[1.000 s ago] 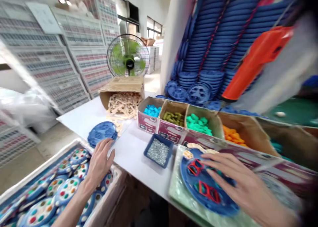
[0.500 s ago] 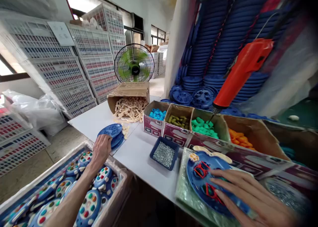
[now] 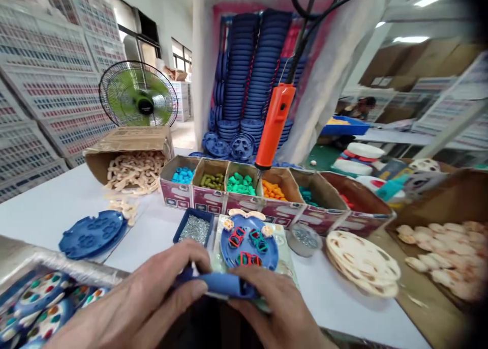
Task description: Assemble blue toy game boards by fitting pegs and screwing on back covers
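Observation:
My left hand (image 3: 152,288) and my right hand (image 3: 276,303) grip a blue plastic plate (image 3: 223,284) from either side, tilted nearly edge-on in front of me. Just beyond it a round blue toy shell (image 3: 237,255) lies on a pale padded sheet (image 3: 285,252). Red and green cross-shaped pieces sit in that shell, and cream parts lie along its far rim. An orange electric screwdriver (image 3: 275,125) hangs above, tip down. To the left, more blue plates (image 3: 91,232) are stacked. My fingers partly cover the held plate.
A tray of screws (image 3: 195,228) and a round tub (image 3: 305,237) flank the sheet. Behind runs a row of cardboard bins (image 3: 209,194) with coloured pieces. Cream discs (image 3: 364,262) lie right; a crate of finished toys (image 3: 46,293) stands left. A fan (image 3: 139,97) is behind.
My left hand has come from the plate stack to the middle, bringing a blue plate. My right hand has left the shell on the sheet and joined it. The view has turned right.

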Tool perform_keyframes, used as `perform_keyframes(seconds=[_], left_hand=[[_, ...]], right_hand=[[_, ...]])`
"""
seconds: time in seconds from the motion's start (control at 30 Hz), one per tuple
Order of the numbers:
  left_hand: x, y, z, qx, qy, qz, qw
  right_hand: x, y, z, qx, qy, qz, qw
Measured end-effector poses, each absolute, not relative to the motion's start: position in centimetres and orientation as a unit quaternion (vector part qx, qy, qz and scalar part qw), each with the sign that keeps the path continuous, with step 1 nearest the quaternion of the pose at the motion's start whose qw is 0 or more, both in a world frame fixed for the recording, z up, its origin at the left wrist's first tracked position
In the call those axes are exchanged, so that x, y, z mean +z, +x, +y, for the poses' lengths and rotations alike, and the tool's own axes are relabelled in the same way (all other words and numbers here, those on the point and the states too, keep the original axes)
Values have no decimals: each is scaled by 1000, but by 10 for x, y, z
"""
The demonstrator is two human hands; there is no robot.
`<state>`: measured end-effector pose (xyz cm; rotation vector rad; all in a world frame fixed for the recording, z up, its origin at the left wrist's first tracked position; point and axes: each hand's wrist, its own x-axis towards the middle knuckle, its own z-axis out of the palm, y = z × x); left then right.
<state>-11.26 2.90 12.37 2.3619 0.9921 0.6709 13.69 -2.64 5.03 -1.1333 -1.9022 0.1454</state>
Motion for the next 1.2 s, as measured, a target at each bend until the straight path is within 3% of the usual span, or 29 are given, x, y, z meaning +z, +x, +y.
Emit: perform_keyframes(seconds=[0.13,0.2,0.3,0.43,0.53,0.63,0.73,0.87,0.93,1.2], left_hand=[[80,-79,46,281,712,375,522],[59,-61,52,284,629,375,619],[46,-40,57,302,544,362,694],[45,-21,61,330,499,346,722],[40,-8,57,347,463,346,739],[35,-3,51,358,449,327,751],[31,-15,53,357,545,319,689],[6,-43,67,383,745,362,408],[-14,-50,75,373,797,348,322],[-63,-45,93,399,842,265,247]], right_hand=[[10,161,-47,344,-607,-498,515],[1,170,-47,399,-610,-440,525],[1,181,-42,232,-660,-520,491],[9,194,-39,-67,-581,-749,311],[10,200,-35,-176,-532,-799,218],[8,208,-30,-222,-515,-805,194],[7,218,-21,-186,-508,-820,184],[10,228,-2,-94,-545,-810,194],[10,231,9,-61,-553,-807,195],[1,239,35,12,-541,-824,168]])
